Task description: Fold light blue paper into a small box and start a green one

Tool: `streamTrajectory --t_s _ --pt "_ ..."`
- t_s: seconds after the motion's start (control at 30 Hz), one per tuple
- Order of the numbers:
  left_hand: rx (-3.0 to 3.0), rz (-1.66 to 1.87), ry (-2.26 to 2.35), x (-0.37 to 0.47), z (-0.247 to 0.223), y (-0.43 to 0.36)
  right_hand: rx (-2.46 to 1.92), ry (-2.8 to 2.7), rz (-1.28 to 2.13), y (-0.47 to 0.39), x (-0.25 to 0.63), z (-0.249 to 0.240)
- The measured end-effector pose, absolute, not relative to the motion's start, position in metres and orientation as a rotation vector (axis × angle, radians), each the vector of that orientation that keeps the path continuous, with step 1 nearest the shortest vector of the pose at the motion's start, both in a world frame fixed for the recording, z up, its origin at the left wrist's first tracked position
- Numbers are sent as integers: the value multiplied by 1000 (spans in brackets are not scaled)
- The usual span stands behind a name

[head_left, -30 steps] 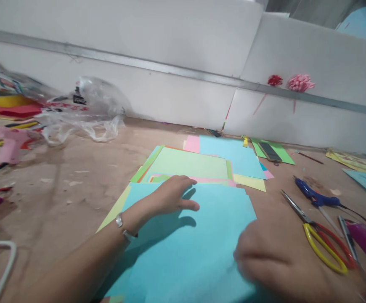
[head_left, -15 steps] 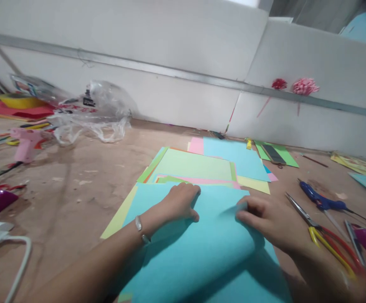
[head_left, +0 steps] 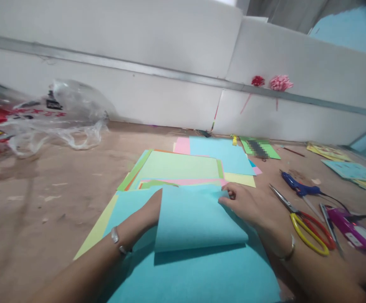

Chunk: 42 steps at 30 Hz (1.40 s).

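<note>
Paper [head_left: 198, 219], light blue, curls over mid-frame, its edge pinched by the right hand [head_left: 240, 204]; it hides most of the left hand [head_left: 155, 205], whose grip I can't tell. Toward upper right, a dark object [head_left: 258, 149] is blurred.

There are two flowers [head_left: 281, 83], two bracelets [head_left: 115, 235], one curled sheet [head_left: 195, 221], one pair of scissors [head_left: 294, 211].

Right hand [head_left: 241, 204] pinches; left arm [head_left: 91, 261] extends (hand hidden).

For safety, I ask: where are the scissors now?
In the head view, the scissors lie at right, between the right hand and the blue corded tool.
</note>
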<state>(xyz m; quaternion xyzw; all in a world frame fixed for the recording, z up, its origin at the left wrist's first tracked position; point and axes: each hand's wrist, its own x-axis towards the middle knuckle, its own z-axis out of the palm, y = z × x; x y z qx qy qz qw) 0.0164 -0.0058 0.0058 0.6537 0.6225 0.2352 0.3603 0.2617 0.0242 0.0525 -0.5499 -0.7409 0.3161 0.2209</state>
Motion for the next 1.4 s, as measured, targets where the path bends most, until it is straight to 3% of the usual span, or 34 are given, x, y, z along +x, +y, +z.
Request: streamTrajectory --t_s 0.1,0.47,0.57,0.67,0.8,1.0,1.4 --pt "1695 563 1556 17 11 -3 -1553 -1811 1182 27 259 50" --pt "1877 361 1590 12 27 1 -1358 -1512 1467 20 267 28" --pt "1648 644 1651 0 32 6 -1309 -1560 1420 10 266 34" --pt "1540 795 1416 -9 46 0 -1194 -1686 1269 -3 266 44" --pt "1720 496 1166 -5 63 -17 -1112 -1743 1132 -10 267 50" --pt "1837 245 1271 17 68 -26 -1089 -1789 1014 1 273 34" --pt "1677 293 1315 19 47 -18 -1201 -1620 1200 6 274 18"
